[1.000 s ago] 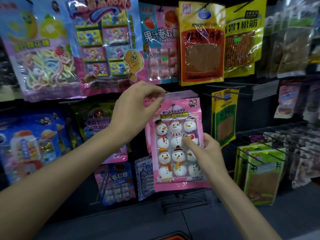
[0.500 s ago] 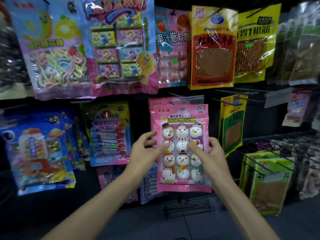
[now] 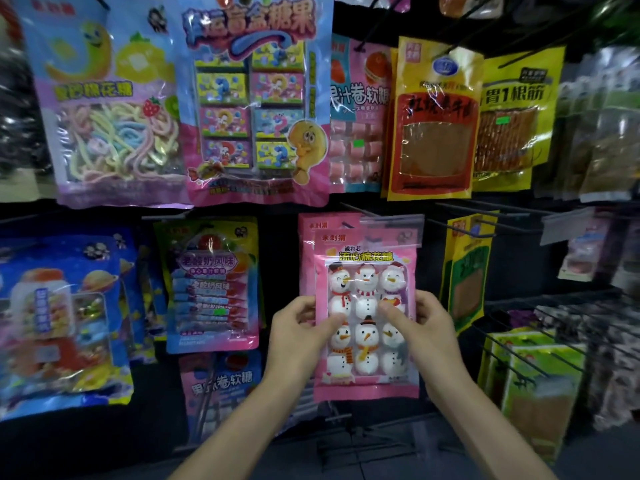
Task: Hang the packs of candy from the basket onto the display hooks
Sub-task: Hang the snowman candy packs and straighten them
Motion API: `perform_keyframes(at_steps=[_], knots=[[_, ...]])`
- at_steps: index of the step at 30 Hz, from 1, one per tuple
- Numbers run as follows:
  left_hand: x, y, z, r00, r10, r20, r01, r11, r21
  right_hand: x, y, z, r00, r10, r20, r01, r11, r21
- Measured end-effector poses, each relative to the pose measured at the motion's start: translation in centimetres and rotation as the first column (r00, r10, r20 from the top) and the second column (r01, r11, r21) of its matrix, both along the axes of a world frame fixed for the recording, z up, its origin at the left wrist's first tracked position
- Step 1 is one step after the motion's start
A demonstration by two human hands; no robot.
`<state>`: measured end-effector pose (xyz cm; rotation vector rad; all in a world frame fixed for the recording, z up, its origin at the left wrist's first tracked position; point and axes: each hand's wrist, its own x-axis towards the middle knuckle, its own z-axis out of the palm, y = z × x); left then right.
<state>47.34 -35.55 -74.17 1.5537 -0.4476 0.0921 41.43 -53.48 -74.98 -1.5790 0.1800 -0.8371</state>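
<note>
I'm holding the snowman pack (image 3: 365,320) at both side edges, left hand (image 3: 299,336) and right hand (image 3: 424,329) each in a partly closed grip, thumbs pressing the front, while it's hanging on the hook (image 3: 356,211) in front of another pink pack (image 3: 308,258). To do this well I'm judging I should be squaring it flush behind the price tag (image 3: 391,230) before letting go. Pack's window is showing six snowman candies; the basket isn't in view.

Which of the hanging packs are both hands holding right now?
The pink snowman marshmallow pack, middle row: left hand and right hand pinch its sides. Every other pack hangs untouched.
</note>
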Motion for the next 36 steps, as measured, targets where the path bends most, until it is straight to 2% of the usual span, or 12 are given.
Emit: perform_keyframes(at_steps=[8,16,27,36], knots=[[2.7,-1.0,0.4,0.995,0.063,-0.077,-0.070,0.994,-0.090,3.9,-0.5,0.6,0.998,-0.007,-0.055,0.010,0.999,0.046],[5.7,-2.2,0.6,0.993,0.096,-0.064,-0.102,0.991,-0.089,7.0,-1.4,1.2,0.997,-0.054,-0.064,0.053,0.998,-0.015],[8.0,-4.0,-0.6,0.980,0.135,-0.147,-0.150,0.984,-0.098,9.0,-2.6,1.2,0.994,-0.060,-0.092,0.054,0.996,-0.066],[8.7,-4.2,-1.0,0.974,0.209,-0.082,-0.213,0.976,-0.046,10.1,-2.8,0.5,0.987,-0.104,-0.122,0.093,0.991,-0.092]])
